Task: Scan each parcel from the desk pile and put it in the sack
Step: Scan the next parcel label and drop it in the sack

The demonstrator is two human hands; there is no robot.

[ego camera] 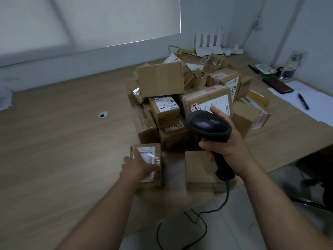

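Observation:
A pile of several brown cardboard parcels point(189, 98) with white labels sits on the wooden desk point(63, 141). At the pile's near edge lies a small taped parcel point(149, 152) with a barcode label facing up. My left hand point(138, 166) rests on its near left side, fingers wrapped around it. My right hand point(225, 141) grips a black corded barcode scanner point(209, 125), held above a plain flat parcel point(200, 168), its head pointing left toward the small parcel. No sack is in view.
A white router point(209, 49) and yellow cables stand at the desk's back. At the right lie a dark phone point(278, 85), a pen point(303, 101) on white paper and a glass point(288, 71). The scanner cord point(203, 219) hangs to the floor. A dark chair point(317, 179) stands at the right.

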